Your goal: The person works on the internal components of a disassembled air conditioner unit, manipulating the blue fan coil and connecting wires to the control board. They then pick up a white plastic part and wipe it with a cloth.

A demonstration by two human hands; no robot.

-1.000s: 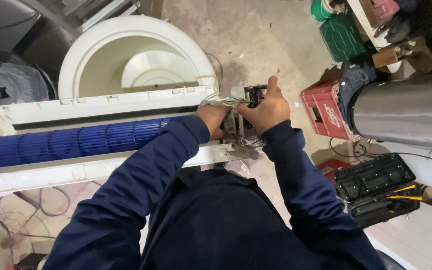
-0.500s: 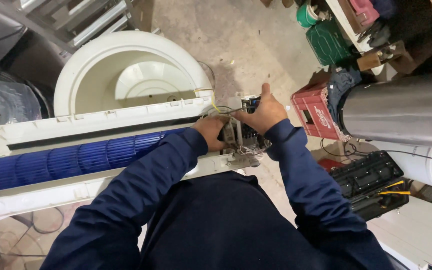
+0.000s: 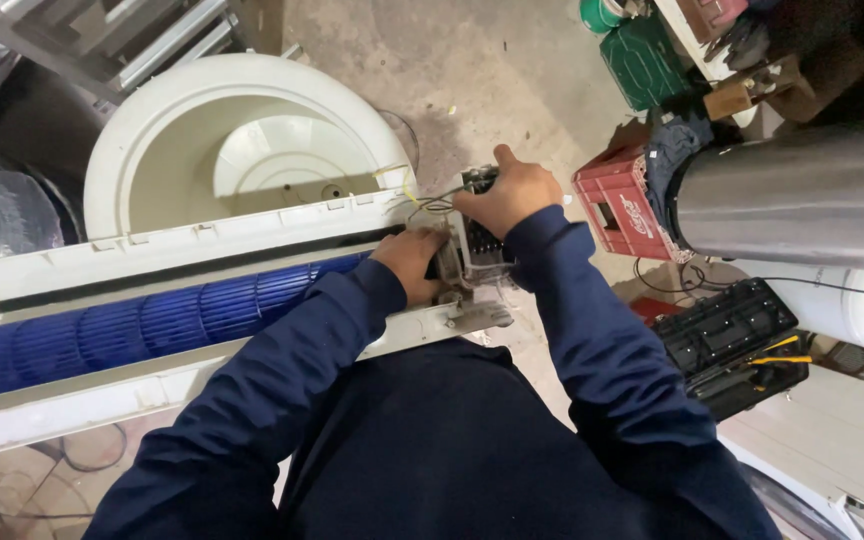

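A long white air-conditioner housing (image 3: 152, 250) lies across my lap with a blue cylindrical blower fan (image 3: 152, 320) inside it. At its right end sits a small motor and wiring block (image 3: 472, 255). My left hand (image 3: 410, 258) presses on the fan's right end beside the block. Above it, my right hand (image 3: 512, 190) grips the top of the block, thumb up. Thin wires (image 3: 430, 205) loop out near the fingers.
A round white plastic tub (image 3: 242, 150) stands behind the housing. To the right are a red crate (image 3: 617, 215), a shiny metal cylinder (image 3: 792, 200), an open black tool case (image 3: 737, 340) and green containers (image 3: 652, 60). Concrete floor lies beyond.
My head has shifted, so the scene sits lower and further left. Both hands stay at the housing's right end; the right hand has slid a little higher on the block.
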